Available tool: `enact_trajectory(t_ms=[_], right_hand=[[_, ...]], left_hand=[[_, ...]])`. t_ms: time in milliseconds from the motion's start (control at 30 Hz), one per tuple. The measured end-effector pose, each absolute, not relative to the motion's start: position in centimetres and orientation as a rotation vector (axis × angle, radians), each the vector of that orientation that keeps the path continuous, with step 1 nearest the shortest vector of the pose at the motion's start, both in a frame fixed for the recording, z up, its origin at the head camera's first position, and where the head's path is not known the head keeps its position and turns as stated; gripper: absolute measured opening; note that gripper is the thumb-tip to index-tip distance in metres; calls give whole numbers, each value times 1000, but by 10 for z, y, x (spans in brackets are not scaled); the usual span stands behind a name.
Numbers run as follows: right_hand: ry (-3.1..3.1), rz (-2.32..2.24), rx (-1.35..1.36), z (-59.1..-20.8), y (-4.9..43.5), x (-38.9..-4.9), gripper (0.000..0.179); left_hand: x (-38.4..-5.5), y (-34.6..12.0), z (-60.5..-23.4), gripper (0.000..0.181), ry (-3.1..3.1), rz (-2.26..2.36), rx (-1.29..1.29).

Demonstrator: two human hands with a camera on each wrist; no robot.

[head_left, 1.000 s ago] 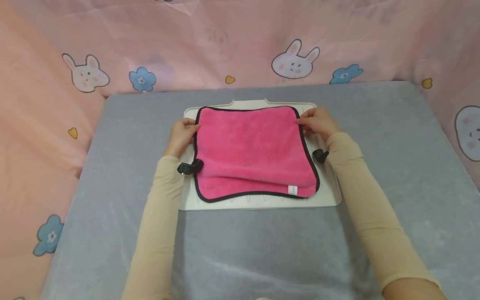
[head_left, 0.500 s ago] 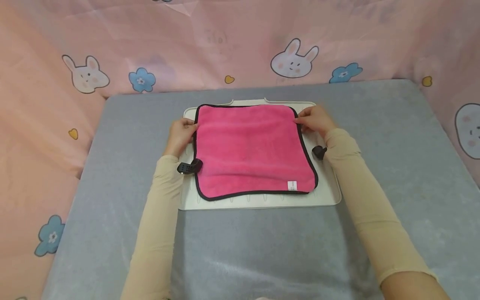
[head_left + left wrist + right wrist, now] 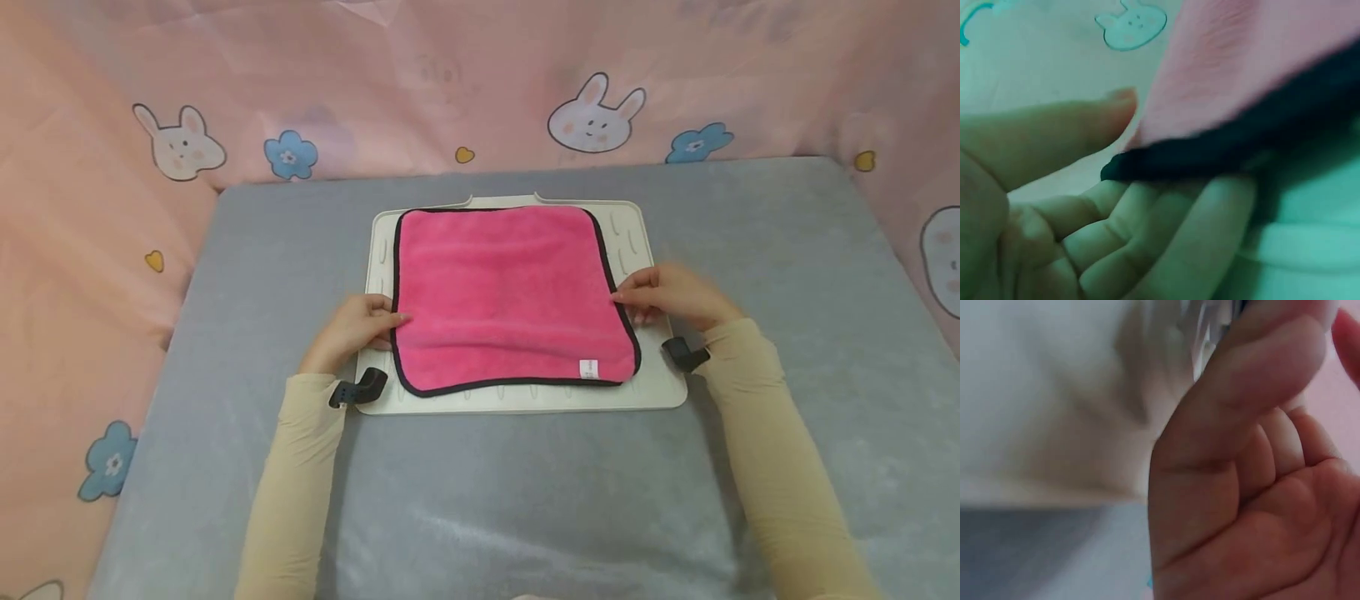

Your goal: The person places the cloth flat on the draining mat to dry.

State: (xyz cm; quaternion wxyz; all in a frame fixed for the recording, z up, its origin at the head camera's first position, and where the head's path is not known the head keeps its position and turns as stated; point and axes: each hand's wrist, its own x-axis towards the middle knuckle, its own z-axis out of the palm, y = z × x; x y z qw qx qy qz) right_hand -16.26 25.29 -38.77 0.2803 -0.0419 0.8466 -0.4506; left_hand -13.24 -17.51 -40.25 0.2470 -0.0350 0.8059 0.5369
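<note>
A pink towel (image 3: 502,292) with black trim and a small white label (image 3: 588,369) lies over a cream tray (image 3: 663,392). My left hand (image 3: 356,329) is at the towel's left side. In the left wrist view its fingers (image 3: 1166,231) extend under the black trim (image 3: 1197,153), while the thumb stands apart above the cloth. On the opposite side my right hand (image 3: 671,293) holds the trim, thumb and index finger meeting at the edge. The right wrist view shows bent fingers (image 3: 1272,375) and the thumb tip near them; the pinched edge is mostly hidden.
A grey cloth-covered table (image 3: 480,483) extends around the tray. Behind and at the sides hangs a pink curtain (image 3: 360,75) with rabbits, flowers and hearts. Black wrist devices (image 3: 360,388) sit on both beige sleeves, close over the tray's sides.
Both hands have moved down along the towel's sides toward the person, from near its upper corners. The towel's front fold has flattened, and its front edge has shifted slightly away from the person.
</note>
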Motion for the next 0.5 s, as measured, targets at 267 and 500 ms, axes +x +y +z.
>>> enact_trajectory(t_ms=[267,500], right_hand=[[2242,-1149,-164,-387,264,-121,27],[2139,-1183,-189,-386,263,-98,27]], left_hand=[[-90,-182,-405,16,2089,1481,-28],[-73,-175,-406,14,2027,1498,-19]])
